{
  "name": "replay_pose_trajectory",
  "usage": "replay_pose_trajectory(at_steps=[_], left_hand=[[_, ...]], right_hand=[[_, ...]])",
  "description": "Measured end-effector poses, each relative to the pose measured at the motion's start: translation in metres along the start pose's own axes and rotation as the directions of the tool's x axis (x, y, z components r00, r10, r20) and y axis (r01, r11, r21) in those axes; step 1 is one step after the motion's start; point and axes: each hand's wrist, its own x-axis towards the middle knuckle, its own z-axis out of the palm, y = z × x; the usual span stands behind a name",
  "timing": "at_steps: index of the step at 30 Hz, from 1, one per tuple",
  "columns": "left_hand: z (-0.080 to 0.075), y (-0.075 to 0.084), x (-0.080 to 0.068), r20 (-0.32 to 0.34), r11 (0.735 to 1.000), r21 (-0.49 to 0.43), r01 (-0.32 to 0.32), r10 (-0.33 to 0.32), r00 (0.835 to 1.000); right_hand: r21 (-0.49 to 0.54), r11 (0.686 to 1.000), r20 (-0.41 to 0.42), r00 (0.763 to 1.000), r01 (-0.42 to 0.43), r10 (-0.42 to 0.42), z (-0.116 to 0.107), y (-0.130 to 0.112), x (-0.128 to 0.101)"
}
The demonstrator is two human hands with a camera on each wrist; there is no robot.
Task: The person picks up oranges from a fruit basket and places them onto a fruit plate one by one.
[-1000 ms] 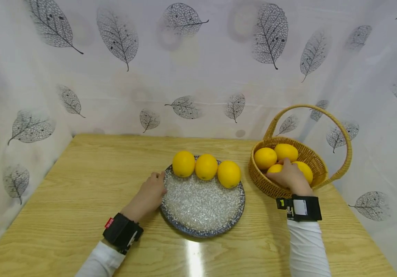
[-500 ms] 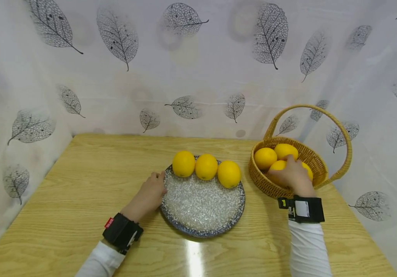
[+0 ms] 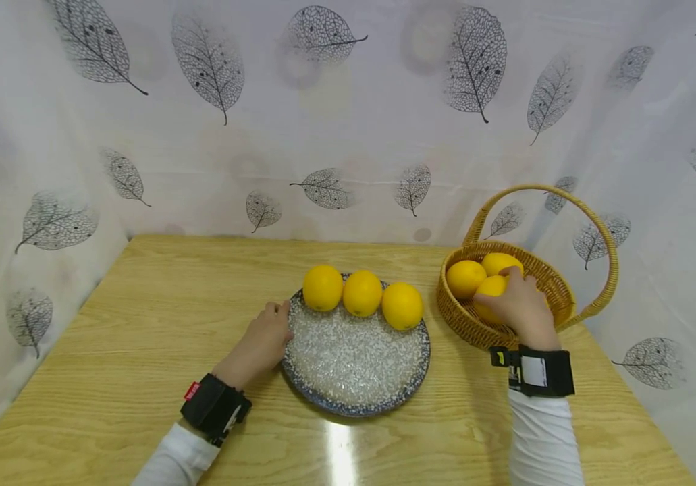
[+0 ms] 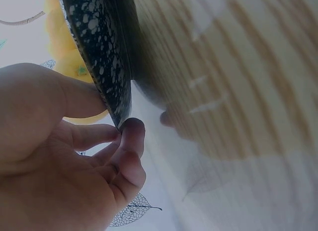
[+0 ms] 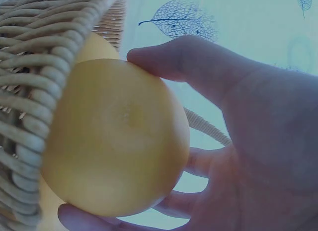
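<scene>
My left hand [image 3: 260,343] pinches the left rim of a round speckled grey plate [image 3: 354,364] with a dark blue edge. In the left wrist view the thumb lies over the plate's rim [image 4: 102,52] and curled fingers sit beneath it. Three yellow-orange oranges [image 3: 362,293] stand in a row along the plate's far side. Over at the right, my right hand [image 3: 525,307] grips an orange [image 3: 492,290] inside a wicker basket [image 3: 466,324]. The right wrist view shows thumb and fingers spread round this orange [image 5: 119,136], close to the woven wall.
More oranges [image 3: 466,279] lie in the basket behind the held one, partly covered by the hand. A tall arched handle [image 3: 610,256] rises over the basket. A leaf-printed curtain [image 3: 348,121] closes off the back and sides of the wooden table [image 3: 159,304].
My right hand has closed round an orange in the basket and raised it a little, moving slightly right. The left hand and the plate have stayed put.
</scene>
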Motion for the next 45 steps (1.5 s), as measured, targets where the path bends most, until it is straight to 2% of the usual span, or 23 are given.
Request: replay_pose_trajectory(at_steps=[13, 21, 30, 36, 40, 45], left_hand=[[0.000, 0.001, 0.000, 0.003, 1.000, -0.013, 0.017, -0.017, 1.000], [-0.001, 0.001, 0.000, -0.003, 1.000, 0.007, 0.001, -0.001, 1.000], [-0.003, 0.002, -0.002, -0.009, 1.000, 0.023, -0.006, 0.006, 1.000], [-0.001, 0.001, -0.001, -0.023, 1.000, 0.025, -0.007, 0.007, 1.000], [-0.001, 0.001, -0.001, -0.013, 1.000, 0.024, 0.000, 0.001, 1.000], [-0.001, 0.001, -0.002, -0.005, 1.000, 0.021, 0.001, -0.001, 1.000]], right_hand=[[0.006, 1.000, -0.057, 0.998, 0.020, -0.019, -0.005, -0.008, -0.008], [0.022, 0.996, -0.053, 0.995, 0.089, -0.088, -0.007, -0.012, -0.009], [0.033, 0.996, -0.045, 0.995, 0.088, -0.086, -0.009, -0.018, -0.010], [0.059, 0.990, -0.045, 0.991, 0.129, -0.126, -0.009, -0.027, -0.013], [0.076, 0.985, -0.028, 0.988, 0.156, -0.154, -0.009, -0.032, -0.015], [0.086, 0.981, -0.044, 0.984, 0.176, -0.173, -0.007, -0.039, -0.017]])
